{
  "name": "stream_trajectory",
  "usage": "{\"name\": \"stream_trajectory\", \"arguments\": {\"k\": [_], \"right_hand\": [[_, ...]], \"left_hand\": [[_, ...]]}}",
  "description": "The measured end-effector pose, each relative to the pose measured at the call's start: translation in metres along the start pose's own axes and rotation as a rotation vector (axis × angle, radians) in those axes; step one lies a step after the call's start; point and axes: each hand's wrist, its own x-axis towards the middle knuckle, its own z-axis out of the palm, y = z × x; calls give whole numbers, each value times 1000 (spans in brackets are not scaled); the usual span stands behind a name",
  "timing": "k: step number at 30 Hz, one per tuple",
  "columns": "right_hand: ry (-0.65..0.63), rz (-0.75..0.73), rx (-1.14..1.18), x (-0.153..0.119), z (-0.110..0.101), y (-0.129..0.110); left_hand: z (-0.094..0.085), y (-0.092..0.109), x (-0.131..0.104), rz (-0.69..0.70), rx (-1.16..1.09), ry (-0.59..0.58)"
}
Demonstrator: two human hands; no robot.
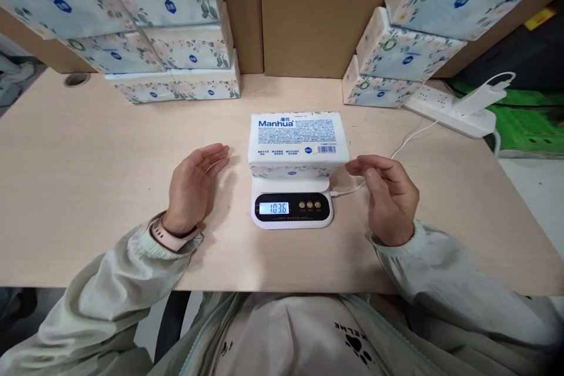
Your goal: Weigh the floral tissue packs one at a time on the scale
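Note:
A white tissue pack (298, 140) printed "Manhua" lies flat on a small white digital scale (291, 224), hiding most of its weighing plate. The lit display (274, 208) reads about 103.6. To the left of the pack, my left hand (194, 188) rests over the table with fingers stretched out, apart from the pack and holding nothing. On the other side, my right hand (388, 194) is open too, its fingertips close to the pack's right corner; whether they touch it I cannot tell. A white cable (346, 192) runs from the scale's right side past this hand.
Stacks of flowered tissue packs stand at the back left (189, 59) and back right (396, 56), before a brown cardboard panel (317, 17). A white power strip (445, 108) with a plugged-in charger (480, 97) lies at the right. A round cable hole (77, 79) is at the table's far left.

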Motion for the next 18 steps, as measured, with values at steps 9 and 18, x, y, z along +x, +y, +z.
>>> {"name": "stream_trajectory", "arguments": {"k": [9,18], "right_hand": [[-285,96,101,16,7,-6],[-80,27,-35,74,-15,23]], "left_hand": [[18,56,1,-116,104,-224],[135,60,43,-293,29,-720]]}}
